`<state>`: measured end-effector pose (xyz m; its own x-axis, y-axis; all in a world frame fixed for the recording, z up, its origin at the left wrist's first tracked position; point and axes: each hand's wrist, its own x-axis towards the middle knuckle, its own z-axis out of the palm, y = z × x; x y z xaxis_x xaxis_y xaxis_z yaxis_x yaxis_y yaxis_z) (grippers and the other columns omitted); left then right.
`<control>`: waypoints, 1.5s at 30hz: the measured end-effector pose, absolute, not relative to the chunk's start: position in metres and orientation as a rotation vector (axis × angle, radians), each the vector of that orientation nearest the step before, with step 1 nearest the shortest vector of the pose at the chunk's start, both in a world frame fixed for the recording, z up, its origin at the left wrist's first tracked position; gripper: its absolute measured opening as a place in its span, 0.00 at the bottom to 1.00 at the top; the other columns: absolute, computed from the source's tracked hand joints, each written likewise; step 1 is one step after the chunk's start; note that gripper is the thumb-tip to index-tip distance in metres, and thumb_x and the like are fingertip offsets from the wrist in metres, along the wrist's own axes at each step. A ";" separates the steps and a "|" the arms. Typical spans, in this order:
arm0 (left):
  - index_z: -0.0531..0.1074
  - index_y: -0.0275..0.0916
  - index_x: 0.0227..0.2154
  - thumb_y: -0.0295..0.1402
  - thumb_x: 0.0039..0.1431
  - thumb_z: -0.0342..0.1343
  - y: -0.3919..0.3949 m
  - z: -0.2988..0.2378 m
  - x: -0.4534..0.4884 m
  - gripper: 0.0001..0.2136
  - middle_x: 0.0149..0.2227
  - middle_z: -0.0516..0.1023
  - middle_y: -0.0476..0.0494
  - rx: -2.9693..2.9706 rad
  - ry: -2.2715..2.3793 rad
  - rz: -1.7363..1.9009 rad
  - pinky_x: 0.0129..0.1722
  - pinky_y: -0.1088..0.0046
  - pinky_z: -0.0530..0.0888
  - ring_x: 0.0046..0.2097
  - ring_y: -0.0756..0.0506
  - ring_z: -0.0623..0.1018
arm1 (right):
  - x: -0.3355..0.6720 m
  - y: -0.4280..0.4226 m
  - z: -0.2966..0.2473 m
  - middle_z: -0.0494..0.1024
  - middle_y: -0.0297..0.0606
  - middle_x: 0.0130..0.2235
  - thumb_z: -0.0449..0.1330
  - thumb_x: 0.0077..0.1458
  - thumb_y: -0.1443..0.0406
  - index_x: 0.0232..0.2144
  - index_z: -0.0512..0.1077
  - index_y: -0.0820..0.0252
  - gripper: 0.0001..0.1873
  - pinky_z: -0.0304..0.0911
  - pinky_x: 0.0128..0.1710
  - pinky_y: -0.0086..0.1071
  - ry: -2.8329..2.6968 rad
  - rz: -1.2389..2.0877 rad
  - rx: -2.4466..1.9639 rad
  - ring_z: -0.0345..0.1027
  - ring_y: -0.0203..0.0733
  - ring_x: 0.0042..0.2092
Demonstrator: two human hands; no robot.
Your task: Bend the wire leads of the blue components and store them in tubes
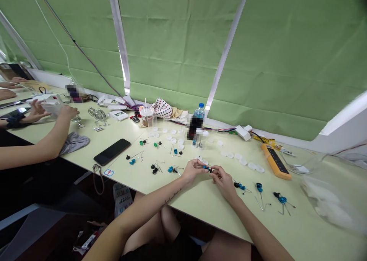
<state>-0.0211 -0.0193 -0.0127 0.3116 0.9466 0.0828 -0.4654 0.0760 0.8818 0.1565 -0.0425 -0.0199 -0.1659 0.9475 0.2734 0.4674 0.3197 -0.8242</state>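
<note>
Both hands meet over the table near its front edge. Between the fingertips of my left hand (195,171) and my right hand (223,180) is a small blue-and-black part (207,169), pinched from both sides. Its exact kind is too small to make out. Similar blue-and-black pieces with thin bent metal wires lie to the right, among them one blue piece (282,199) and another blue piece (259,187). Just left of my left hand rests a blue piece with a black knob (172,169). Further left are black pieces (155,169) and green pieces (156,144).
White round caps (243,161) lie in a row behind my hands. A phone (111,152) is at the left, and an orange power strip (275,161) at the right. A bottle (200,111) and a drink cup (148,117) stand at the back. A co-worker's arm (43,142) reaches in from the left.
</note>
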 end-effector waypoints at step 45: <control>0.71 0.32 0.29 0.30 0.35 0.69 -0.019 -0.013 -0.019 0.17 0.33 0.78 0.41 0.958 0.588 1.133 0.41 0.68 0.70 0.35 0.47 0.77 | 0.157 -0.045 -0.016 0.74 0.35 0.27 0.50 0.57 0.52 0.38 0.66 0.57 0.16 0.64 0.28 0.31 -1.845 0.712 -1.300 0.66 0.38 0.24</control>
<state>-0.0194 -0.0195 -0.0133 0.3438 0.9365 0.0684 -0.4832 0.1140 0.8681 0.1569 -0.0450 -0.0163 -0.1970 0.9446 0.2625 0.5233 0.3278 -0.7866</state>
